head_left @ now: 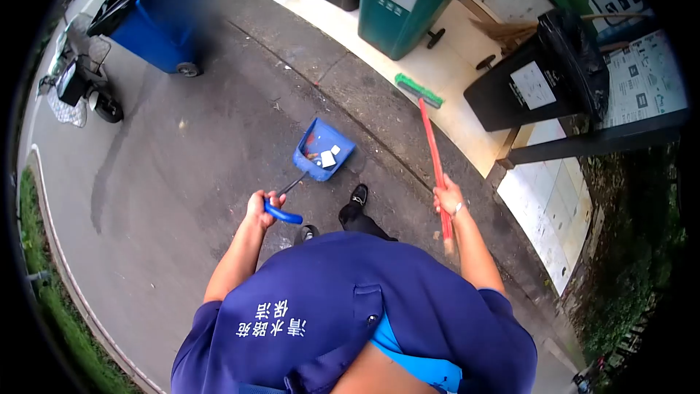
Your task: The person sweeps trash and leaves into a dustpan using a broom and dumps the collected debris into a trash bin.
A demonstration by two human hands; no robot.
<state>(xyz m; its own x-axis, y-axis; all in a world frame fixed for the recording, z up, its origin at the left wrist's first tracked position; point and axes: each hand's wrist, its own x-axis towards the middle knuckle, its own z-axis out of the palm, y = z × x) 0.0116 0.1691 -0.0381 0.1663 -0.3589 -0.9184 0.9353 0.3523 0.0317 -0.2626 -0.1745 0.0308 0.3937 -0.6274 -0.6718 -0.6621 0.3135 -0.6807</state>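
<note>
My left hand (263,209) is closed on the handle of a long-handled blue dustpan (340,144); the blue grip end sticks out below the fingers. Bits of litter (328,159), some white and some brownish, lie inside the pan, which is low over the pavement ahead of my feet. In my right hand (448,198) is the red stick of a broom (432,140), fingers wrapped round it. The broom's green bristle head (418,90) is at the edge of the pale tiled platform, near the bins. Whether the bristles touch the tiles I cannot tell.
A green wheeled bin (390,11) and a black bin (536,87) stand on the tiled platform (321,18). On the left are a blue bin (157,36) and a parked scooter (80,84). A dark metal rail (598,144) runs along the right.
</note>
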